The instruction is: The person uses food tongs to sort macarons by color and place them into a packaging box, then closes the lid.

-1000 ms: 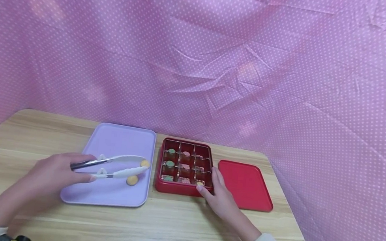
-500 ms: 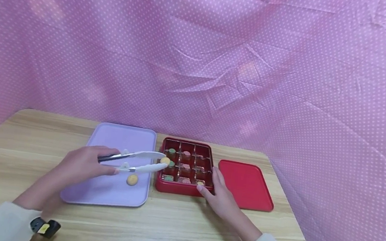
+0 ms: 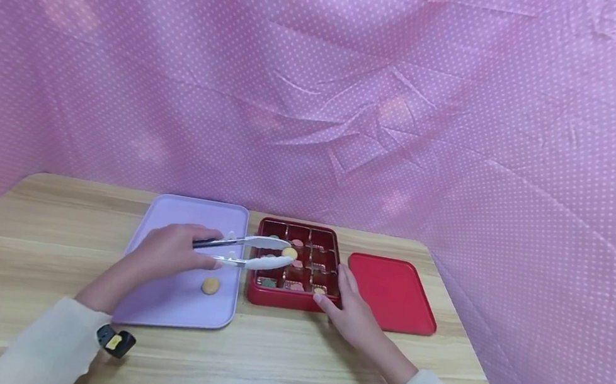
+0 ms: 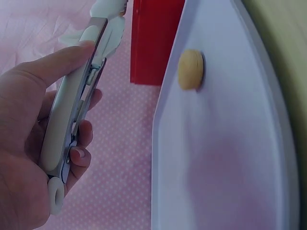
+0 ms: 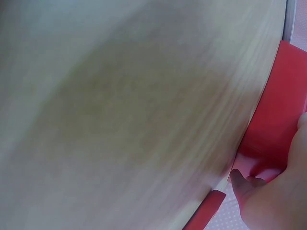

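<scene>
In the head view my left hand (image 3: 171,251) grips a pair of tongs (image 3: 266,262) with white tips, and a yellow macaron (image 3: 289,253) sits between the tips, above the red divided box (image 3: 278,299). In the left wrist view the thumb and curled fingers wrap the tongs' handle (image 4: 67,110). My right hand (image 3: 353,317) holds the box at its near right corner, thumb on the front rim. Green, pink and yellow macarons lie in some compartments; the tongs partly hide the left ones. Another yellow macaron (image 3: 210,285) lies on the lilac tray (image 3: 180,313).
Right of the box lies a flat red lid (image 3: 390,293). The wooden table (image 3: 265,364) runs in front of the tray and box. A pink dotted cloth (image 3: 319,92) hangs behind and along the sides.
My left hand has moved right with the tongs and the yellow macaron, from above the tray to above the box. My right hand has stayed at the box corner.
</scene>
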`<act>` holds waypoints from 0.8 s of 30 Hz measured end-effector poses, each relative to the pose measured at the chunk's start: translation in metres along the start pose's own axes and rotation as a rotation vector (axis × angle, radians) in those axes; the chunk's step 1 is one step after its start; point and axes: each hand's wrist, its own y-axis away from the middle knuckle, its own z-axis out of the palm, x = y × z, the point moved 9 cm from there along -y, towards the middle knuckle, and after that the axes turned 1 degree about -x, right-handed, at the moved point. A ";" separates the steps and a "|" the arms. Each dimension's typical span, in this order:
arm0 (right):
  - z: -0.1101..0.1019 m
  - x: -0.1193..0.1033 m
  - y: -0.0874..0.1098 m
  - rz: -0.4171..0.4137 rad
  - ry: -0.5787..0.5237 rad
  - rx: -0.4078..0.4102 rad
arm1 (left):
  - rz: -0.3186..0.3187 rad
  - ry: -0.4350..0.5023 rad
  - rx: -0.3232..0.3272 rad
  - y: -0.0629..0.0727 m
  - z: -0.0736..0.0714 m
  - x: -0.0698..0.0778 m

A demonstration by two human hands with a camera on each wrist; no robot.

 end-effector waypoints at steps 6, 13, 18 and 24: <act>-0.001 0.000 0.000 -0.006 0.010 0.000 | -0.002 0.002 -0.022 -0.016 0.013 0.015; 0.000 0.000 0.000 0.003 -0.001 -0.002 | 0.037 -0.001 -0.006 -0.032 0.023 0.029; -0.001 -0.001 0.001 0.005 0.005 -0.004 | 0.006 -0.012 -0.031 -0.042 0.030 0.034; -0.001 -0.003 0.001 -0.001 0.008 0.000 | 0.025 -0.021 -0.042 -0.051 0.034 0.043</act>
